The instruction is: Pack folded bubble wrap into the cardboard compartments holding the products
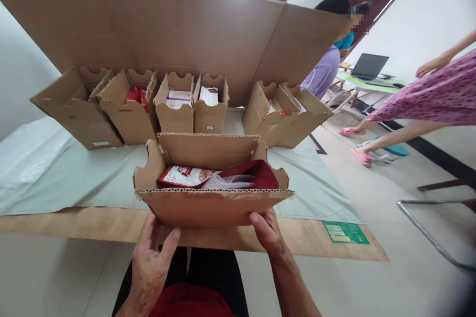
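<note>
A cardboard box [197, 208] with an open top and a notched rim stands in front of me at the table's near side. Inside it lie a red-and-white printed food packet [188, 176], some clear plastic film [230, 182] and a dark red packet [266, 174]. My left hand [154, 255] is at the box's lower left corner, fingers along its side and thumb toward the front. On the lower right, my right hand [268, 233] grips the box with its thumb on the front wall. The fingertips of both hands are partly hidden by the box.
Several cardboard boxes [174, 118] holding packets stand in a row behind, against a tall cardboard panel [193, 25]. Pale green cloth [96, 178] covers the table. Clear plastic wrap [33, 158] lies left. People, a laptop [370, 67] and a metal chair frame [427, 233] are at the right.
</note>
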{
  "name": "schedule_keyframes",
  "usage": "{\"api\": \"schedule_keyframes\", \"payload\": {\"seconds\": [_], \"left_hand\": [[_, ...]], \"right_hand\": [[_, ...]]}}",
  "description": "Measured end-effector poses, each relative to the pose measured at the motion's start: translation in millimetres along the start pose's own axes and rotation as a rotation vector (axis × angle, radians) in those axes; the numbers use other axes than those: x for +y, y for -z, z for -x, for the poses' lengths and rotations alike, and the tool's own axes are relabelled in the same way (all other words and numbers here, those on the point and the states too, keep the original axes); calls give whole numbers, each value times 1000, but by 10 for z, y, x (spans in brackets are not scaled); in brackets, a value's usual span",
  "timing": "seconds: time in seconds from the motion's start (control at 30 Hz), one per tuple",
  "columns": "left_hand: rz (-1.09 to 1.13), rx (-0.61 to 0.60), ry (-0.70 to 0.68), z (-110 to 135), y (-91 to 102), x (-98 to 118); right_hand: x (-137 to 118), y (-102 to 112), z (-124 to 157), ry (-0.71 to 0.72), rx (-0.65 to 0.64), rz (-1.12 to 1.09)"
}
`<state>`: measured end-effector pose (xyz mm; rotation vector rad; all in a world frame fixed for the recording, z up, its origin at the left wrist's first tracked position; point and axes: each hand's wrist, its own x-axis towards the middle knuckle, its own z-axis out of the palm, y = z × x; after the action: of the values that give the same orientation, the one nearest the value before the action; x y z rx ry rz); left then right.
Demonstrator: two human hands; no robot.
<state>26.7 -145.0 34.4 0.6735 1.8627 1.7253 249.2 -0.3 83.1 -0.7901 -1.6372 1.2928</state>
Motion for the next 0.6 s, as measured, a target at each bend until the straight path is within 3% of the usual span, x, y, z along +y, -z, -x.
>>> {"api": "schedule_keyframes", "payload": {"seconds": [0.17,0.27,0.4,0.5,0.6], "left_hand": [[9,74,-62,-51,42,-17],[90,44,-112,46,-89,-32],[118,-41,-51,272,-185,-188],[74,-10,-32,180,-43,-237],[14,23,-65,-64,106,-155]], "right_hand": [[-31,-145,-111,43,-81,30],[23,-18,-90,54,29,84],[77,208,162,35,146,148],[85,55,193,10,50,134],[92,-203,-2,36,-43,67]]}}
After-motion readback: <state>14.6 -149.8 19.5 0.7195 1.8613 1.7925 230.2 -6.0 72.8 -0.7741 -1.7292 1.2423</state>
